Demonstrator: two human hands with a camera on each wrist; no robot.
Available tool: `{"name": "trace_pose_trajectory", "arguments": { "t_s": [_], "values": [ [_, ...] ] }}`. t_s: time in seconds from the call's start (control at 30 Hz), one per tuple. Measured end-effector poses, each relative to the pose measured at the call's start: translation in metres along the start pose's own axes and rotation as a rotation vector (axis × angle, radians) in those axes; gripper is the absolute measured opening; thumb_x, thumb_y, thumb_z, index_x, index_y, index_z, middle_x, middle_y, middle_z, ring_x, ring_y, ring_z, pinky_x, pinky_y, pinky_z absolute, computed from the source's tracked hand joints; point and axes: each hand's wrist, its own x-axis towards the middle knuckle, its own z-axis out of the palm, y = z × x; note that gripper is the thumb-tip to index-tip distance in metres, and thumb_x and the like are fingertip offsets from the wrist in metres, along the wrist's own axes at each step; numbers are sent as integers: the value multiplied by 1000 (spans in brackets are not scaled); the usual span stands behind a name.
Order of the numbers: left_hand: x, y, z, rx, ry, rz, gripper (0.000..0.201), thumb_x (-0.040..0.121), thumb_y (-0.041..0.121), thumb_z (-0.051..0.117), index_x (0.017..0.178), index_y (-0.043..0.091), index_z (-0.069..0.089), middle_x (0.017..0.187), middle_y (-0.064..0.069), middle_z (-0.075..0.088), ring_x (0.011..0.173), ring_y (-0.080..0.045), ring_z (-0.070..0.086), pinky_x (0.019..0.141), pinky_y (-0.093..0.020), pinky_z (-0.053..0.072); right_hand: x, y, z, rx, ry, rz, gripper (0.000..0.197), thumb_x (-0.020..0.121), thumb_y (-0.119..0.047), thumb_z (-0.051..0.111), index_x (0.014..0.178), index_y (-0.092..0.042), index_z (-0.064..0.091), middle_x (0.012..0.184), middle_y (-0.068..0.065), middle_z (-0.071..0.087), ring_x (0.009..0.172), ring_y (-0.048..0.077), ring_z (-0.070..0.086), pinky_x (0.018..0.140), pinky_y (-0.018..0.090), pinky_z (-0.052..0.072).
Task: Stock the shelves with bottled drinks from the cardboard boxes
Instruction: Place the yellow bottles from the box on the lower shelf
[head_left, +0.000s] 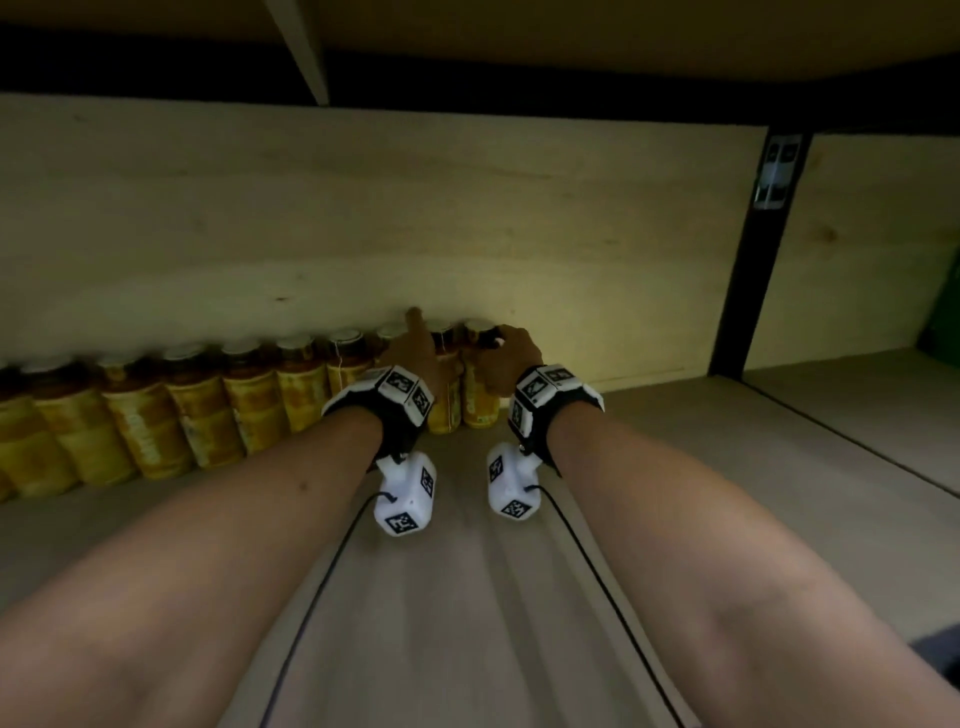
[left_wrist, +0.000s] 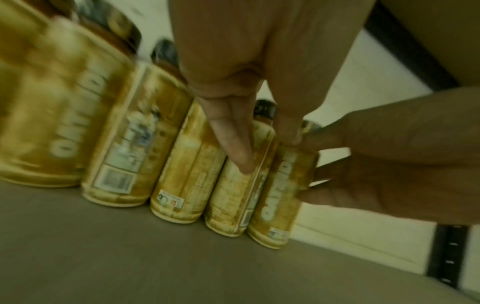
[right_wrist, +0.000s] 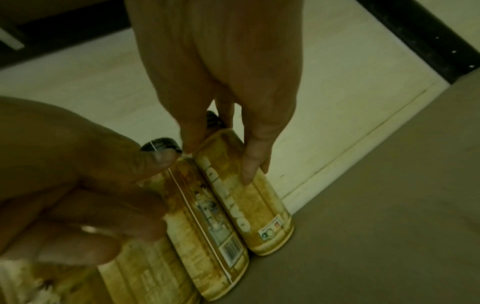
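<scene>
A row of yellow-labelled drink bottles (head_left: 208, 405) stands along the back panel of a wooden shelf (head_left: 467, 597). My right hand (head_left: 506, 358) grips the end bottle (head_left: 480, 400) at the row's right end, with thumb and fingers (right_wrist: 250, 168) curled round its upper part. My left hand (head_left: 421, 348) holds the neighbouring bottle (head_left: 447, 410) just to the left; one finger (left_wrist: 233, 144) lies down its front and the thumb sits near its cap. Both bottles stand upright on the shelf board, side by side, end bottle (right_wrist: 265, 216) and neighbour (right_wrist: 207, 226). No cardboard box is in view.
The back panel (head_left: 415, 208) is close behind the bottles. A black upright post (head_left: 748, 260) bounds the bay on the right, with bare shelf board between it and the row. Another shelf (head_left: 519, 41) hangs low overhead. Something green (head_left: 945, 312) sits in the adjoining bay.
</scene>
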Motion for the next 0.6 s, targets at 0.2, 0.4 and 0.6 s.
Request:
{"name": "trace_pose_trajectory", "arguments": {
  "t_s": [0.2,0.4,0.6],
  "values": [
    [-80,20,-44,81,81,77,85,87,31,63,151,14,10,115,-18,61,96,-36,62,70,-33,48,-65,-11,-26,-90,-120,-108,47,94,-16,60,137,0,47,137,14,49,122,31,51,97,36,45],
    [-190,14,-74,369,-146,195,37,92,30,60,120,6,62,125,-13,61,115,-29,56,87,-28,42,-154,-17,-28,-618,-346,-280,38,94,-21,57,129,-6,57,131,5,56,116,22,53,93,25,42],
    [-293,-24,-75,503,-249,277,46,89,43,57,130,20,55,133,-5,55,123,-22,50,98,-36,44,-257,5,-13,-732,-467,-377,43,90,-31,60,133,-24,56,138,6,53,124,24,51,98,33,44]
  ]
}}
